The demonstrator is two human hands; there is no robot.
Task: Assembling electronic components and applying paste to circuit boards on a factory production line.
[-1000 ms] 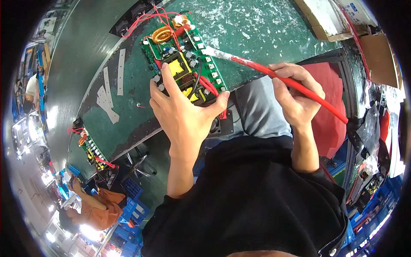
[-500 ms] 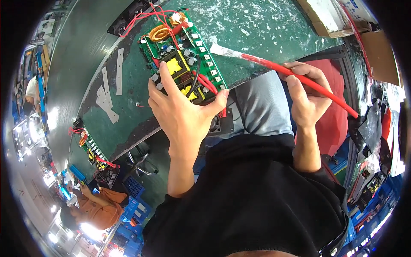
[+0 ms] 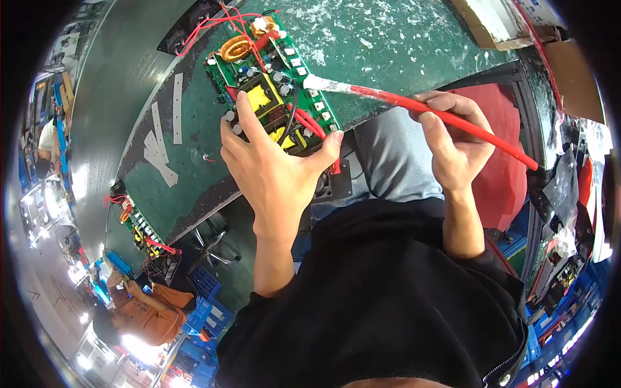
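My left hand point(image 3: 275, 168) spans the near end of a green circuit board point(image 3: 261, 98), thumb at its right corner and fingers along its left side. Yellow transformers, a copper coil and red and black wires crowd the board. Along its right edge runs a row of small white blocks point(image 3: 319, 106). Between thumb and fingers, my right hand point(image 3: 460, 152) holds a long red-handled brush point(image 3: 388, 97). The brush's white-coated tip is at the row of blocks, touching or just above it; I cannot tell which.
White residue speckles the green table point(image 3: 388, 39). Several pale strips point(image 3: 178, 107) lie left of the board. A black fan point(image 3: 333, 184) sits below the board's near end. Cardboard boxes point(image 3: 482, 26) stand far right. Another board point(image 3: 139, 223) and a person in orange point(image 3: 145, 317) are at left.
The brush has moved left, bringing its tip from beside the board to the white blocks. My right hand has shifted slightly left with it. My left hand and the board have shifted slightly left.
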